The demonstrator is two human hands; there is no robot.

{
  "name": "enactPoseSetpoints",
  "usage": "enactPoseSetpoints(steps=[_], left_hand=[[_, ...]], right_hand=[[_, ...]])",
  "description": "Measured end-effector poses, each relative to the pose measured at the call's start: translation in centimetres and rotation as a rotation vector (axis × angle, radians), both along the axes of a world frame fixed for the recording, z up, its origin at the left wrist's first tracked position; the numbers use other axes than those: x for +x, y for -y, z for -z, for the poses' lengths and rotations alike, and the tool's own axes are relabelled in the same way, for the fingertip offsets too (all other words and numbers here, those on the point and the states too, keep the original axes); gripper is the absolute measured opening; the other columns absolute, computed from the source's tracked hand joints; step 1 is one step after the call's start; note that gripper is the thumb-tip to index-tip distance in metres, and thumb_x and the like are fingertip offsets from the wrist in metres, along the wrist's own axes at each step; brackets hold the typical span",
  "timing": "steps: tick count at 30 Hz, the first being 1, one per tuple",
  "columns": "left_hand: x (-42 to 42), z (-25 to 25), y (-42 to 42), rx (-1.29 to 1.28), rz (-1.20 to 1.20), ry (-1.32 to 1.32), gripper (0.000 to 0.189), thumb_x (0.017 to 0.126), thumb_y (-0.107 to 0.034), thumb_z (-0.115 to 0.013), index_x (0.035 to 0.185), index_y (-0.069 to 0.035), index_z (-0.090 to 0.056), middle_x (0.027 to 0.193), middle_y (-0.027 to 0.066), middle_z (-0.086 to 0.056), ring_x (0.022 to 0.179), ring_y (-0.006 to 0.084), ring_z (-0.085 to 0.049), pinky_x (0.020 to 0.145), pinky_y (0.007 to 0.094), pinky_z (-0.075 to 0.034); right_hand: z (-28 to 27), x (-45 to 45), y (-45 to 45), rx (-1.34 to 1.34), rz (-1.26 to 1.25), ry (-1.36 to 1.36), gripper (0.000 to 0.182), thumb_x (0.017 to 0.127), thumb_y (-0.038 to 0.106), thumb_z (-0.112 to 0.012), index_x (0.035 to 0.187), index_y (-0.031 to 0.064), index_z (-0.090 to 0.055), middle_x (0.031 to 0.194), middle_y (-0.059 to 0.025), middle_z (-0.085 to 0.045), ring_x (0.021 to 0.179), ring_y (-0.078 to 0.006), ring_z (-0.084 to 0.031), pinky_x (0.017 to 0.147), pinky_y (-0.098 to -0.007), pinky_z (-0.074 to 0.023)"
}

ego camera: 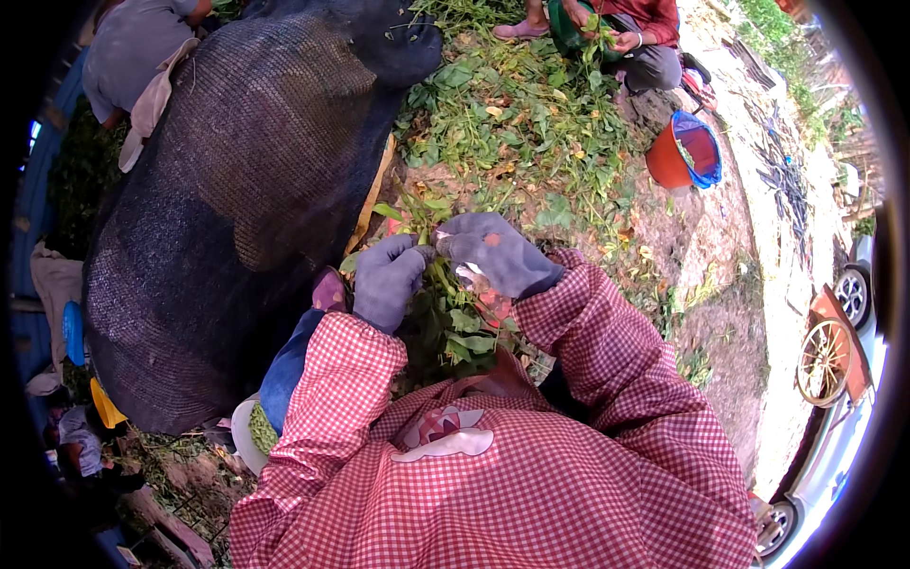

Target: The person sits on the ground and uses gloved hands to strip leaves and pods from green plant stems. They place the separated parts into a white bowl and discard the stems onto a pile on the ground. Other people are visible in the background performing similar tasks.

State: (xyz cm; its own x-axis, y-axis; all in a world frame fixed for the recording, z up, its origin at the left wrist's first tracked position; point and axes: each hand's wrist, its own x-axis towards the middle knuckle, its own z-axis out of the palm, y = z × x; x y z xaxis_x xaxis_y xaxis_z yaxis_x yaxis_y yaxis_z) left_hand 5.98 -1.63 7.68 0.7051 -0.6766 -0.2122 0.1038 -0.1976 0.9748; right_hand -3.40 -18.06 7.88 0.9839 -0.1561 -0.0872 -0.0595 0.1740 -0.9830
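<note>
My left hand point(389, 279), in a grey glove, has its fingertips pinched together close to my right hand. Gloved in grey too, my right hand point(494, 252) pinches at the same plant from the other side. Between and below them is a leafy green plant bunch point(455, 320), with stems and what look like green pods near the fingers. What exactly lies between the fingertips is too small to tell. A white container point(247, 435) holding green pods or beans stands by my left leg. Red material point(493, 306) shows behind the bunch.
Dark mesh netting point(270, 142) covers a large mound at left. Picked leaves and stems point(512, 135) litter the ground ahead. An orange bucket point(665, 158) with a blue liner stands at right. One person crouches top right, another bends top left. A car point(839, 434) and a spoked wheel point(825, 363) are far right.
</note>
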Motion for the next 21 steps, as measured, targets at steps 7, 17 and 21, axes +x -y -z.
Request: enactPoseSetpoints(steps=[7,17,21], left_hand=[[-0.3,-1.2,0.4,0.119,0.048,0.328,0.014,0.076,-0.007,-0.065,0.085,0.004,-0.066,0.060,0.0009,-0.054,0.057,0.0074,-0.048,0.052,0.0261,-0.039],[-0.3,-0.3,-0.1,0.085,0.064,0.721,0.016,0.072,-0.006,-0.065,0.085,0.002,-0.063,0.075,0.0184,-0.060,0.069,0.0321,-0.061,0.063,0.0382,-0.047],[-0.5,-0.3,0.2,0.052,0.058,0.810,0.015,0.071,-0.006,-0.065,0.084,0.001,-0.062,0.073,0.0177,-0.059,0.069,0.0327,-0.060,0.062,0.0399,-0.046]], right_hand=[[-2.1,-0.2,0.1,-0.123,-0.104,-0.133,0.030,0.081,0.018,-0.059,0.093,-0.0101,-0.060,0.074,-0.0049,-0.058,0.067,-0.0125,-0.053,0.060,-0.0266,-0.0425],[-2.7,-0.3,-0.1,-0.235,-0.111,-0.141,0.030,0.082,0.017,-0.064,0.099,-0.0083,-0.061,0.072,-0.0070,-0.059,0.065,-0.0126,-0.056,0.060,-0.0263,-0.0463],[-0.1,-0.9,-0.1,-0.291,-0.032,0.034,0.034,0.083,0.018,-0.064,0.103,-0.0093,-0.060,0.075,-0.0083,-0.060,0.068,-0.0137,-0.057,0.061,-0.0268,-0.0473]])
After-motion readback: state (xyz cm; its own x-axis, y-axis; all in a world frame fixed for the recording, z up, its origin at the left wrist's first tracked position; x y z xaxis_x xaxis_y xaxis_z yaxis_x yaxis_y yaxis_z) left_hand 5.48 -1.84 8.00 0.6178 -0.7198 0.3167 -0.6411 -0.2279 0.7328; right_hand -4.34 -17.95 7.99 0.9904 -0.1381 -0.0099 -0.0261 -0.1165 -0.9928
